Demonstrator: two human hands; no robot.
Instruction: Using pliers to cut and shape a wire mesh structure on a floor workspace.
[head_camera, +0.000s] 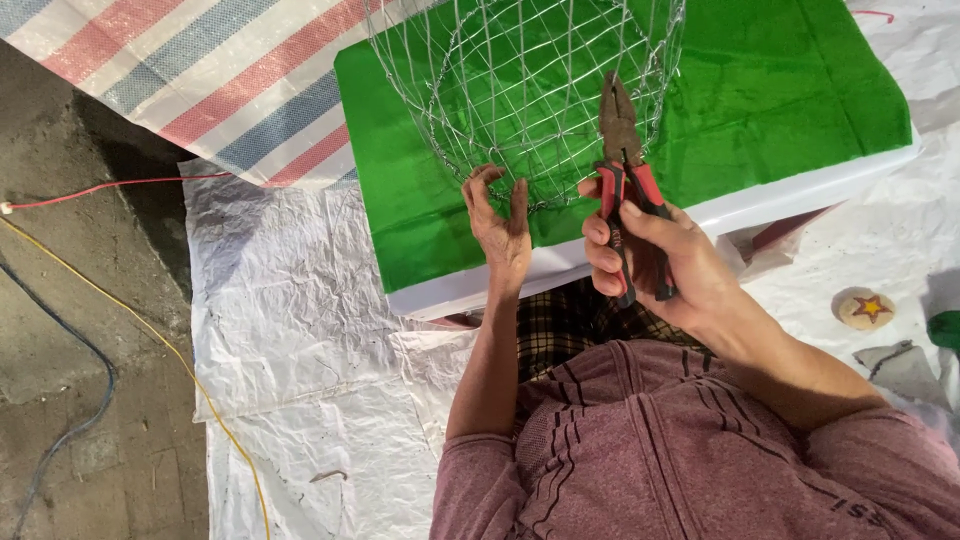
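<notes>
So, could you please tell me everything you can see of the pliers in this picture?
The pliers are a combination type with dark, worn-looking metal jaws and red handles with black trim. They point upward in the picture, jaws nearly closed, with the tips lying over the wire mesh basket near its rim. The right hand wraps around both handles, hiding their lower ends. Behind them lies the green cloth.
</notes>
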